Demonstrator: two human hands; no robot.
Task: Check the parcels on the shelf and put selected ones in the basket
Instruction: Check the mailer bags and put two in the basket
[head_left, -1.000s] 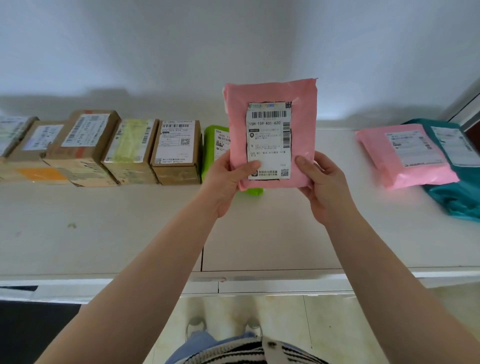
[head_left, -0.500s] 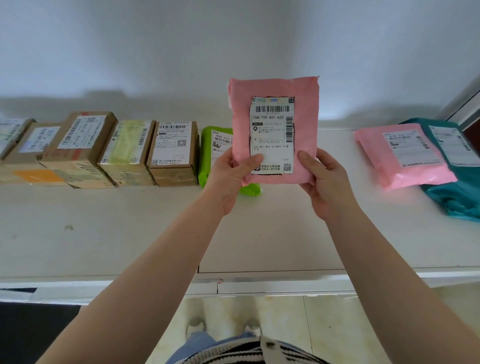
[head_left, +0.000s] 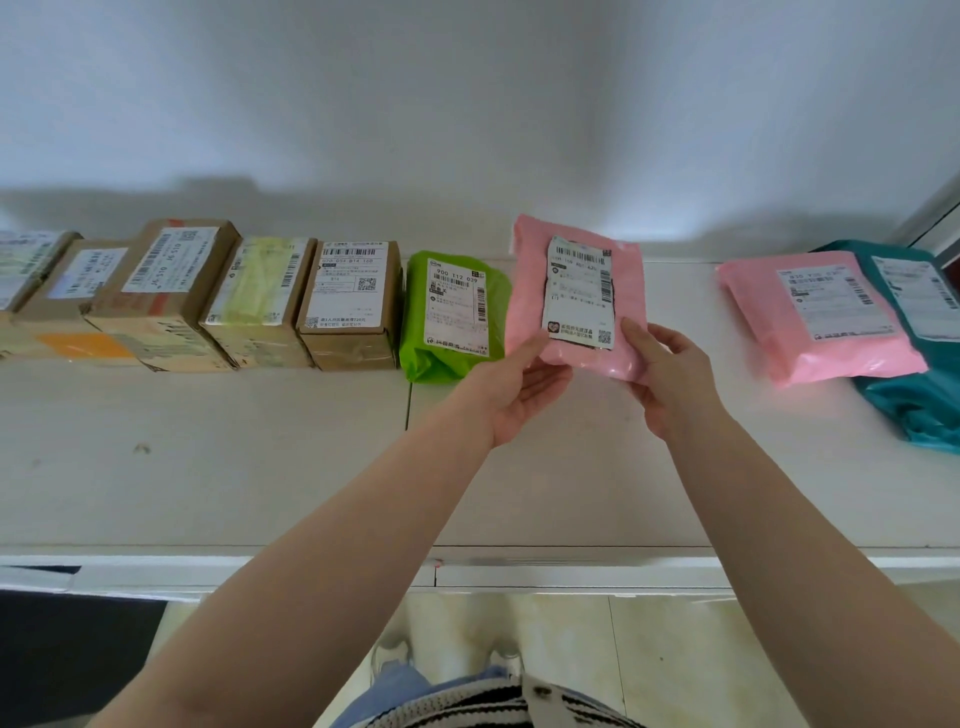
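We hold the pink poly mailer (head_left: 524, 291) at frame centre above the white shelf (head_left: 260, 467), right hand (head_left: 670, 379) pinching its lower corner, left hand (head_left: 519, 395) open beneath; it looks soft, light and slick, so we judge edge grips safest.

five cardboard boxes (head_left: 349, 304), two pink mailers (head_left: 576, 301), one green (head_left: 451, 317), one teal (head_left: 914, 332)

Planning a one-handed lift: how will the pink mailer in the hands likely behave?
The pink mailer is probably soft: its film creases and bulges. Likely light, since the right hand pinches just a corner while the left hand supports it. Its glossy film may slip.
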